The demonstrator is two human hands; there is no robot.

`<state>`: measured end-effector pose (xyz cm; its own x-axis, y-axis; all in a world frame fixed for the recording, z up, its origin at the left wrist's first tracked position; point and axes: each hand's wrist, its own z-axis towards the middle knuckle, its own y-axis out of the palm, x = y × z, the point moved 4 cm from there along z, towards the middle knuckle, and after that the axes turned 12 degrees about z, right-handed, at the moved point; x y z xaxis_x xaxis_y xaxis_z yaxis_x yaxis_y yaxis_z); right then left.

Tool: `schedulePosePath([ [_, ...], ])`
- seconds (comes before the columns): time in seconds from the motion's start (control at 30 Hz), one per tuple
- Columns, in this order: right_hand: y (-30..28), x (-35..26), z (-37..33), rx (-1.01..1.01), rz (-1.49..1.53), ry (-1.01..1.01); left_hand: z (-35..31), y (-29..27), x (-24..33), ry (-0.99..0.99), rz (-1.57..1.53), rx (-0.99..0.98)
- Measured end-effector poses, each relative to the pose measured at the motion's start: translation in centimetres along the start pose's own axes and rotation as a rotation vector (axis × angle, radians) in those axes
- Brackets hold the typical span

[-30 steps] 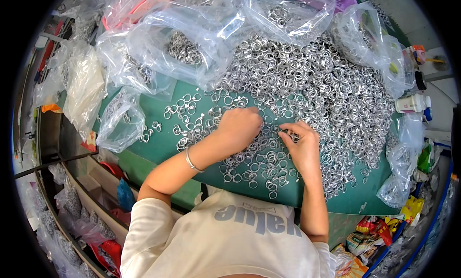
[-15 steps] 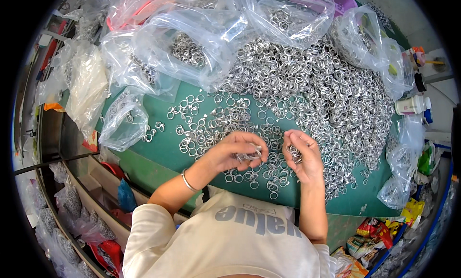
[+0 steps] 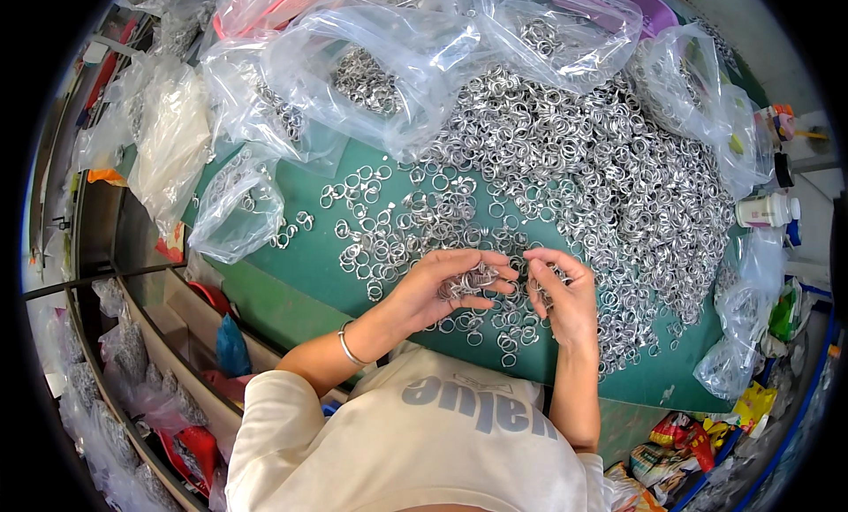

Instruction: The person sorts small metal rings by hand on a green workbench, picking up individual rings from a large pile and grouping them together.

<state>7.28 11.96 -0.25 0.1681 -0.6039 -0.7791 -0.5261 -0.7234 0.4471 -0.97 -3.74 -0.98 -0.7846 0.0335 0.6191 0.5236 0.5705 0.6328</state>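
A large heap of silver rings (image 3: 618,176) covers the right and far part of the green table (image 3: 300,278), thinning to loose rings (image 3: 375,247) toward the left. Over the near edge of these, my left hand (image 3: 446,287) is curled round several rings lying in its palm, its fingers pointing right. My right hand (image 3: 565,295) sits just beside it, with fingers bent round a few more rings and the thumb and forefinger near the left fingertips. A small gap shows between the two hands. A silver bangle (image 3: 351,344) circles my left wrist.
Clear plastic bags of rings (image 3: 371,79) line the far side, with a purple basin (image 3: 649,4) behind them. A smaller bag (image 3: 237,213) lies at the left. White bottles (image 3: 765,210) stand at the right edge. Open drawers (image 3: 177,335) with bagged rings are at lower left.
My left hand has opened somewhat, showing more rings in its palm. The right fingers have shifted slightly. The whole view has moved a little, so the table things appear farther right.
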Motion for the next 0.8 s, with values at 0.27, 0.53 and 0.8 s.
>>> schedulePosePath([
  [0.27, 3.3, -2.5, -2.1, -0.148, -0.45, -0.311, -0.9, 0.9, 0.8, 0.098, 0.148, -0.002],
  [0.53, 3.9, -2.3, -2.7, -0.128, -0.652, -0.395, -2.1, 1.9, 1.3, 0.092, 0.292, 0.099],
  [0.8, 4.2, -2.9, -3.1, -0.08, -0.621, -0.484, -2.6, 2.2, 1.8, 0.129, 0.278, 0.073],
])
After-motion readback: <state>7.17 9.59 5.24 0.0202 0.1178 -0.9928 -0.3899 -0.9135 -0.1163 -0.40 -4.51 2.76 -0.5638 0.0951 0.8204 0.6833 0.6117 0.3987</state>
